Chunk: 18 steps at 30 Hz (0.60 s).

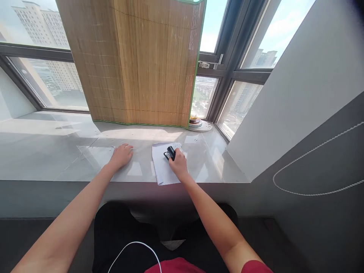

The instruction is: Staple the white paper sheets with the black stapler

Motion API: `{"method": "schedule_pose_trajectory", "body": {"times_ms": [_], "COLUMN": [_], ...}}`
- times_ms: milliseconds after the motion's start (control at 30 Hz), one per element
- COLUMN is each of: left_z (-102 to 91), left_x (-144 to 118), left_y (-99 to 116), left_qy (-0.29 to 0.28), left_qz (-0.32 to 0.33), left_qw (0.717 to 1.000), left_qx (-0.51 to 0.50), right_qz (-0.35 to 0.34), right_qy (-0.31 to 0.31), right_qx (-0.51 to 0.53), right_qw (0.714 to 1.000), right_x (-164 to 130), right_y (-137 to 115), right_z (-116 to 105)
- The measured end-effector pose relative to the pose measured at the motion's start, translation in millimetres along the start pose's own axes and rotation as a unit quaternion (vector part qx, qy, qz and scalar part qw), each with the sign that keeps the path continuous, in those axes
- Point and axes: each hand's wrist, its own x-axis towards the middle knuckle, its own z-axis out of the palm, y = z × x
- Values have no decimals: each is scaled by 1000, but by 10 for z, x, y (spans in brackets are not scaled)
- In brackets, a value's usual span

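One glossy black stapler [170, 152] (probably plastic) on paper [162, 170].

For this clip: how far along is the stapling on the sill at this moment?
Done: the paper sheets lie stacked on the window sill. Whether any staple is already in cannot be told. In hand: the right hand grips a black stapler set on the sheets near their top edge, while the left hand rests flat on the sill, apart from the paper. Left: the stapler has yet to come off the stack.
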Motion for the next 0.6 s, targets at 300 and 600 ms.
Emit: {"method": "schedule_pose_trajectory", "body": {"times_ms": [300,600], "left_z": [118,178], "left_x": [-164,-123], "left_y": [-693,-721], "left_qy": [-33,-28], "left_qz": [-135,-149], "left_qw": [990,988], "left_qx": [32,16], "right_qz": [55,138], "right_qy": [-22,14], "right_qx": [-74,-50], "right_qw": [996,989], "right_x": [46,103], "right_y": [412,996], "right_z": [-181,-531]}}
